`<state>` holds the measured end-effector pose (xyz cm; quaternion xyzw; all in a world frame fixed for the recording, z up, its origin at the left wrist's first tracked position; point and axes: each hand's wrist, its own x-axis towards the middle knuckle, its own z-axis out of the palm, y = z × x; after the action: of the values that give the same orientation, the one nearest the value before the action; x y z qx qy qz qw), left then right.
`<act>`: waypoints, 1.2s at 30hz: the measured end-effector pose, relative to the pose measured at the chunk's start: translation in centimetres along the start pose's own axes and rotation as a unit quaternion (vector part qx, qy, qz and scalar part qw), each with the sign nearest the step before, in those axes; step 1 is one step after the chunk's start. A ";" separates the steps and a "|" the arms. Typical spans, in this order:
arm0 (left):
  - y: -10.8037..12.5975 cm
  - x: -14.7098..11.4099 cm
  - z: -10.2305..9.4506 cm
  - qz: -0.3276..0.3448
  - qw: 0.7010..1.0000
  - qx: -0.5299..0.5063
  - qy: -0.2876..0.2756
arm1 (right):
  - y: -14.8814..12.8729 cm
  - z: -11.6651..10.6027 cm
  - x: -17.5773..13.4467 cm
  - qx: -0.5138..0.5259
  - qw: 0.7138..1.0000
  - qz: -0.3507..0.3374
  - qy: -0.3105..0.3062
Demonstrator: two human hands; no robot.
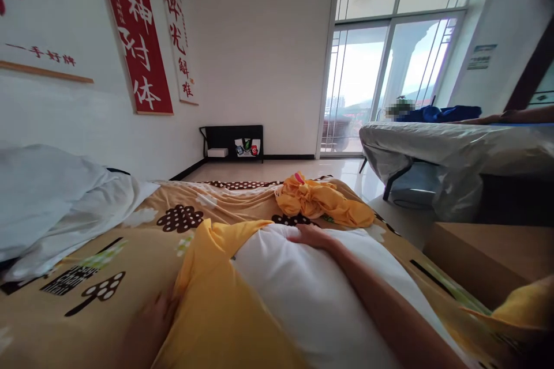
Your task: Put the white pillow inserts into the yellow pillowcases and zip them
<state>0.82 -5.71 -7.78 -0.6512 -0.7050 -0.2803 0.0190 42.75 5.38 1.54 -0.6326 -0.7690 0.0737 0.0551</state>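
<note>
A plump white pillow (298,282) lies in front of me, its left part covered by a yellow pillowcase (234,323). My right hand (310,236) rests on the far edge of the white pillow, palm down with the fingers stretched out to the left. At the left side of the pillowcase is my left hand (153,320), against its edge; motion smears its fingers, so their grip cannot be made out. Beyond the pillow, a crumpled yellow cloth (322,202) lies bunched up. Under everything spreads a tan sheet (147,248) with brown dotted prints.
White bedding (56,202) is heaped at the left. A cardboard box (497,253) stands at the right, near another yellow cloth (526,305). Farther right, a person in blue (437,113) is behind a plastic-covered table (433,141). A black shelf (225,141) stands by the back wall.
</note>
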 end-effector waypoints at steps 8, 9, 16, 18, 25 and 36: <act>14.9 3.7 -4.0 0.276 0.959 -0.029 0.053 | -3.7 -1.9 -4.8 -0.030 0.991 -0.021 0.126; 17.1 4.7 -4.1 0.277 0.961 -0.003 0.014 | -4.3 -2.7 -5.8 -0.040 0.989 -0.029 0.139; 24.3 10.0 -7.5 0.254 0.964 0.073 -0.012 | -6.8 -9.6 -11.9 -0.090 0.972 -0.062 0.208; 25.7 10.2 -9.7 0.254 0.965 0.064 0.018 | -7.1 -10.7 -12.6 -0.111 0.952 -0.093 0.268; 30.4 6.6 -9.6 0.275 0.961 0.015 -0.018 | -9.0 -5.2 -9.5 -0.158 0.917 -0.230 0.285; 26.8 5.8 -6.7 0.277 0.960 0.017 -0.045 | -3.5 -8.2 -11.3 0.004 0.924 -0.246 0.292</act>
<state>22.58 -3.39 10.07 -0.8328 -0.5013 -0.2225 0.0751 43.02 -5.99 10.37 -0.4165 -0.8502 -0.1268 0.2962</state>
